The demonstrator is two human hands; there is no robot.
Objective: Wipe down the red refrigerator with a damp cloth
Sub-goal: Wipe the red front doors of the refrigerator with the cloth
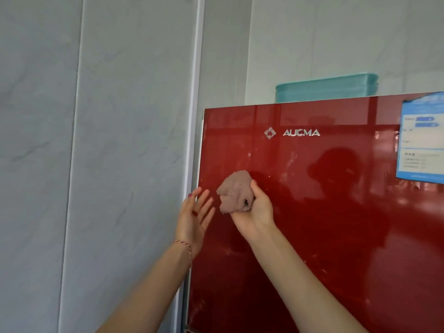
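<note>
The left hand [195, 218] is raised beside the door's left edge, palm turned inward, fingers straight and spread, grasping nothing; a thin red string bracelet [185, 246] circles its wrist. Just to its right, the right hand [255, 212] reaches up with fingers curled round a bunched pinkish cloth [235, 191], held at the upper left of the glossy red refrigerator [312, 224], seemingly against the door, though contact is hard to judge. Silver lettering above reads "AUCMA" [301, 133] beside a diamond logo. Teal trays [326, 88] sit on top. A blue label [420, 138] at far right carries print too blurred to read.
</note>
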